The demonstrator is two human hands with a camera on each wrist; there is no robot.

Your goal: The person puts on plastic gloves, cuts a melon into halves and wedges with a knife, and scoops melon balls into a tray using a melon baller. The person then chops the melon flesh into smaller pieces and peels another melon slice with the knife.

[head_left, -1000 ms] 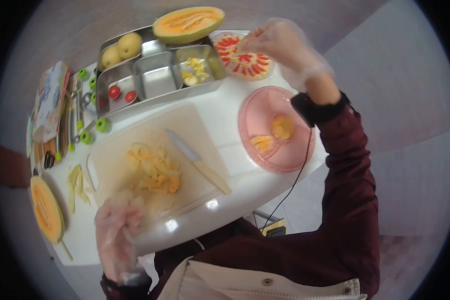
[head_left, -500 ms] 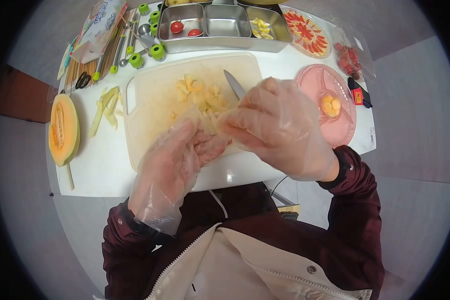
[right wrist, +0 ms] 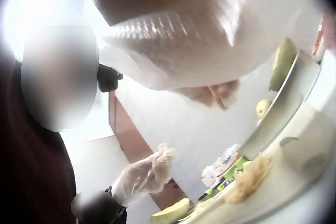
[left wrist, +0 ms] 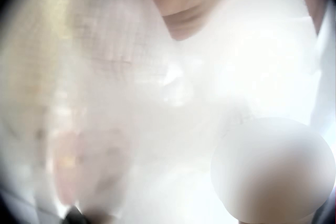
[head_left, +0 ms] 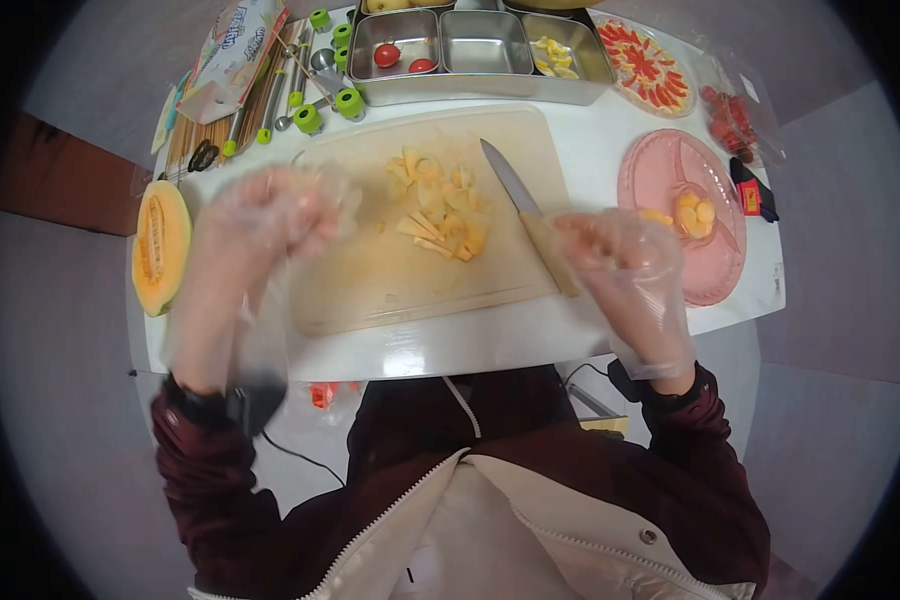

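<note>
Both hands wear clear plastic gloves. My left hand (head_left: 280, 215), blurred, is raised over the cutting board's (head_left: 340, 295) left side, its fingers loosely curled with loose glove plastic at the tips. In the right wrist view the left hand (right wrist: 144, 176) shows from the side, no food in it. My right hand (head_left: 625, 255) hovers by the knife (head_left: 515, 185), fingers loosely bent and overlapping its pale handle. A pile of cut melon pieces (head_left: 440, 205) lies mid-board. Right of the knife, the pink divided plate (head_left: 645, 175) holds yellow-orange pieces (head_left: 694, 215). The left wrist view is blurred.
A melon half (head_left: 160, 245) lies at the table's left. Behind the board stand a steel tray (head_left: 480, 90) with tomatoes (head_left: 387, 55), green-ended tools (head_left: 308, 120) and a box (head_left: 235, 55). Back right are a plate of red slices (head_left: 645, 65) and bagged red fruit (head_left: 732, 125).
The right hand came from over the red-slice plate to meet the left above the board. Now they have parted, left hand leftward, right hand rightward beside the knife. The head view has shifted.
</note>
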